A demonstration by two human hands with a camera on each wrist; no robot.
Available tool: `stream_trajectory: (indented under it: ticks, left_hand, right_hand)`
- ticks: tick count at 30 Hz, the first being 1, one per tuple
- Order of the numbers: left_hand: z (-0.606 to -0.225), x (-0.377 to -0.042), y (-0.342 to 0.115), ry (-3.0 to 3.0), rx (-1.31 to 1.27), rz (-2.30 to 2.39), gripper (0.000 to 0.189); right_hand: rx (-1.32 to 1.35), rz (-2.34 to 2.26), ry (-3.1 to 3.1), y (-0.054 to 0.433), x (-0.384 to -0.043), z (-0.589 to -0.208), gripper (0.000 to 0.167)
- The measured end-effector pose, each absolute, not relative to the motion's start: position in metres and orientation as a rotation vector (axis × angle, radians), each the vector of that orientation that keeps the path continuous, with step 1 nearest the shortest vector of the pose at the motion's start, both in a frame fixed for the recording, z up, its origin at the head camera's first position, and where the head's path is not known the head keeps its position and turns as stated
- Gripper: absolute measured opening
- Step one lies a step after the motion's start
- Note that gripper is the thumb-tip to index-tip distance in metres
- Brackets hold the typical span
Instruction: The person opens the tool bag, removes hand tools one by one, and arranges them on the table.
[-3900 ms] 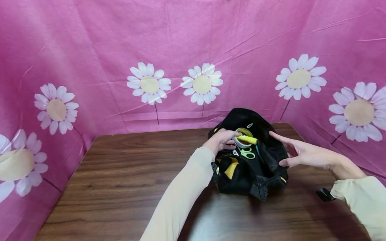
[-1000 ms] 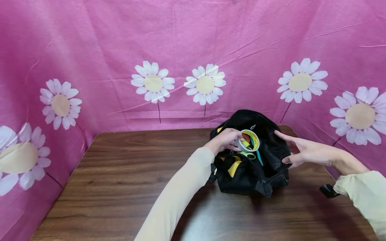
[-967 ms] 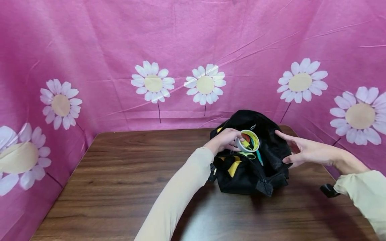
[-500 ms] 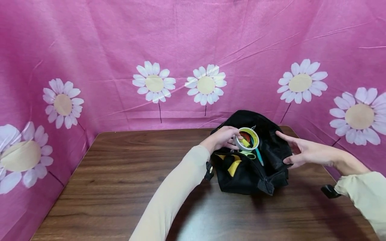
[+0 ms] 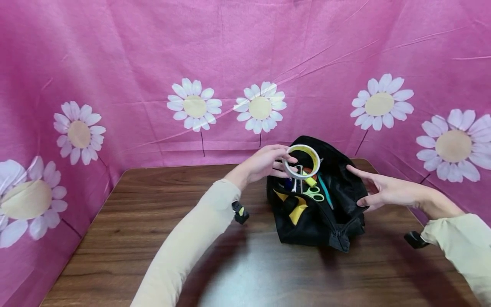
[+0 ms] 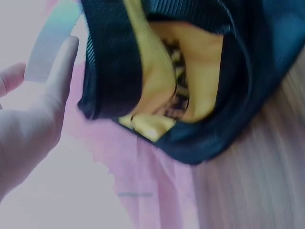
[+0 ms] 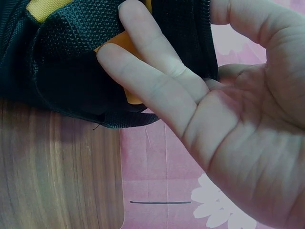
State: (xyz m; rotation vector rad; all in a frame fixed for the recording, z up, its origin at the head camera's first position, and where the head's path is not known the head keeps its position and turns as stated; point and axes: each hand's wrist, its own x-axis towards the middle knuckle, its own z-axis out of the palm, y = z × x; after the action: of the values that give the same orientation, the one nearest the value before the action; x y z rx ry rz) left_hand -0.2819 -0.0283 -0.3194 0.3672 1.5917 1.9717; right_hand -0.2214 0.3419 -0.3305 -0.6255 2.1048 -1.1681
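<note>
A roll of tape (image 5: pixel 316 159), white outside with a yellow inner ring, is pinched between the thumb and fingers of my left hand (image 5: pixel 261 164). It is raised over the mouth of a black and yellow tool bag (image 5: pixel 307 230). The left wrist view shows the tape (image 6: pixel 50 40) edge-on beside the bag's black strap. My right hand (image 5: pixel 391 192) grips the bag's right side wall; in the right wrist view two fingers (image 7: pixel 147 90) lie along its outer face. Inside the bag are green-handled scissors (image 5: pixel 314 195), a yellow stick-shaped item (image 5: pixel 310 181) and a teal pen-like item (image 5: pixel 325 192).
The bag stands at the right back of a brown wooden table (image 5: pixel 153 226). A pink cloth (image 5: pixel 134 55) with white daisies hangs behind and around the table. Black wrist devices sit at both cuffs.
My left hand has lifted the tape roll up and leftward from inside the bag, uncovering the scissors and other items. Earlier the yellow item lay across the roll. My right hand has barely moved.
</note>
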Motion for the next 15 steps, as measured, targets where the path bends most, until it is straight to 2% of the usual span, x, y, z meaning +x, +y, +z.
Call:
stream_trajectory:
  ticks: [8, 15]
  left_hand:
    - [-0.318, -0.272, -0.106, 1.644, 0.391, 2.012, 0.025]
    - [-0.329, -0.263, -0.19, 1.757, 0.232, 2.068, 0.017]
  right_hand:
    - [-0.581, -1.206, 2.082, 0.342, -0.221, -0.331, 0.099]
    - [-0.622, -1.264, 2.032, 0.341, -0.22, -0.332, 0.106]
